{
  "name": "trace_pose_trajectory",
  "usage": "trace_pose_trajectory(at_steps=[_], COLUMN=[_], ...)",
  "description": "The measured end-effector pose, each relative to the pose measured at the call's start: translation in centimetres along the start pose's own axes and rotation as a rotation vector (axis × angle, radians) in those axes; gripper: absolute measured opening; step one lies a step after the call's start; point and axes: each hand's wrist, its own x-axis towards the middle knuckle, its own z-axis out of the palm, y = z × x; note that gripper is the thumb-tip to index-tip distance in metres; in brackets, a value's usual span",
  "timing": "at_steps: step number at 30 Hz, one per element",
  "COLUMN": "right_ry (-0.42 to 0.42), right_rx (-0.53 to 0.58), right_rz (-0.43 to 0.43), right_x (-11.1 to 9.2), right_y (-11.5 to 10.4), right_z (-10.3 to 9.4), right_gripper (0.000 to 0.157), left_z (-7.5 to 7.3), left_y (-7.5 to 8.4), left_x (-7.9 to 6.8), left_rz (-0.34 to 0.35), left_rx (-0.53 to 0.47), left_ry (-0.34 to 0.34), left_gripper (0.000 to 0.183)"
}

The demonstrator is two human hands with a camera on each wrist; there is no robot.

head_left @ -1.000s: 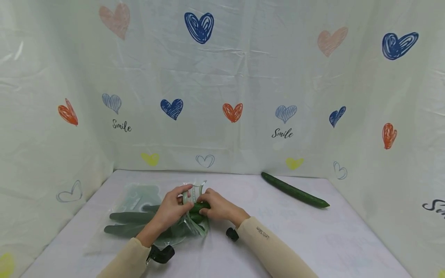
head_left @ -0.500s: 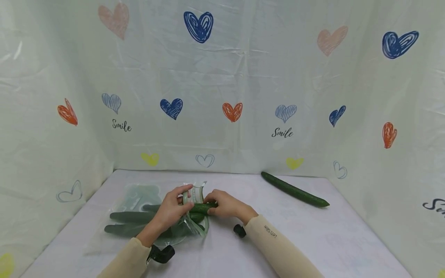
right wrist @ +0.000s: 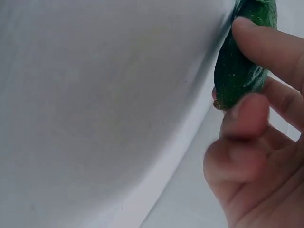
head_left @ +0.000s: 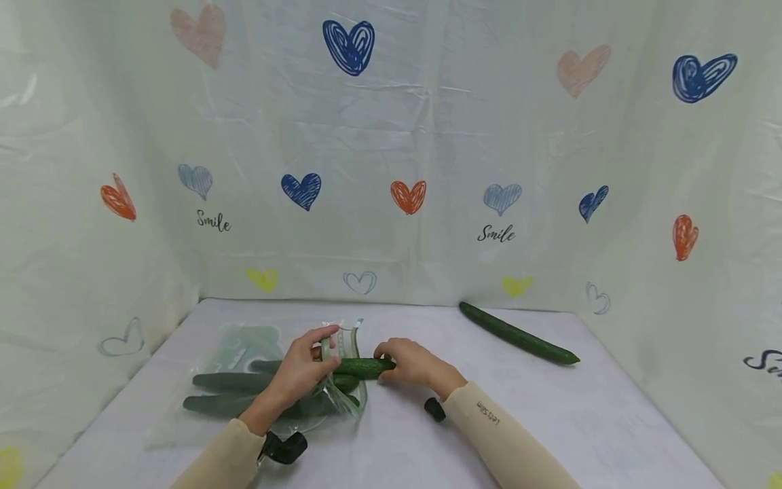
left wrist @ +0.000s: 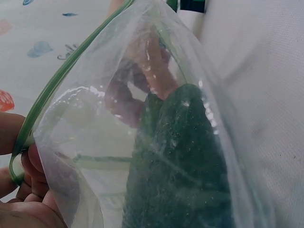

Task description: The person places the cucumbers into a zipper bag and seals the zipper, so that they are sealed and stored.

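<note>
My left hand (head_left: pixel 303 363) grips the rim of a clear plastic zip bag (left wrist: pixel 95 128) and keeps its mouth raised; the rim's green strip runs between the fingers in the left wrist view. Several cucumbers (head_left: pixel 227 383) lie inside the bag, side by side. One cucumber (head_left: pixel 365 368) sticks out of the mouth to the right. At its outer end, my right hand (head_left: pixel 412 363) pinches it between thumb and fingers, as the right wrist view (right wrist: pixel 247 52) also shows. The part of this cucumber deeper in the bag is hidden behind my left hand.
Another cucumber (head_left: pixel 519 334) lies at the back right of the white table (head_left: pixel 489 414). White curtains (head_left: pixel 391 136) printed with hearts rise behind and on both sides. A black wrist camera (head_left: pixel 284 448) sits under my left wrist.
My right hand has moved to the right, drawing the cucumber further out of the bag, so more of it shows. My left hand and the bag stay where they were.
</note>
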Motion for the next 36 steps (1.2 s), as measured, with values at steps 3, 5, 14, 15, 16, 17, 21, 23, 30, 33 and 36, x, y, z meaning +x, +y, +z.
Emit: trace_pose_trajectory(at_steps=[3,5,14,15,16,17,21,23,30,33,36], right_ry=[0.013,0.028,0.113,0.119,0.124,0.130,0.143,0.141,0.125,0.126,0.122], right_rx=[-0.003,-0.003,-0.029,-0.033,-0.035,-0.037,-0.048,-0.051,-0.015,0.033,0.067], right_rz=[-0.001,-0.010,-0.103,-0.113,-0.122,-0.133,-0.163,-0.174,-0.178,-0.169,-0.172], right_x=[-0.1,-0.2,0.5,0.6,0.7,0.8,1.4,1.8,3.0,3.4,3.9], right_y=[0.0,-0.1,-1.4,-1.7,-1.9,-2.2,-3.3,-3.8,-4.6,-4.7,-4.7], right_z=[0.1,0.2,0.0,0.0,-0.1,-0.1,-0.2,-0.1,0.7,1.0,1.3], right_gripper=[0.033,0.032,0.027,0.027,0.027,0.027,0.027,0.027,0.026,0.024,0.022], left_z=[0.1,0.1,0.1,0.1,0.1,0.1,0.2,0.2,0.3,0.2,0.1], left_y=[-0.1,-0.1,0.0,0.1,0.1,0.1,0.3,0.3,0.3,0.2,0.2], left_x=[0.1,0.1,0.0,0.0,0.0,0.0,0.1,0.1,0.0,0.0,0.0], left_rz=[0.009,0.019,0.004,0.009,0.013,0.017,0.012,0.001,-0.008,0.004,0.018], left_rx=[-0.005,-0.005,-0.013,-0.014,-0.015,-0.013,-0.005,-0.002,-0.007,-0.010,-0.015], left_ry=[-0.005,-0.007,-0.003,-0.004,-0.003,-0.005,0.000,0.002,-0.005,-0.002,-0.005], left_gripper=[0.056,0.055,0.055,0.055,0.056,0.056,0.056,0.056,0.055,0.054,0.053])
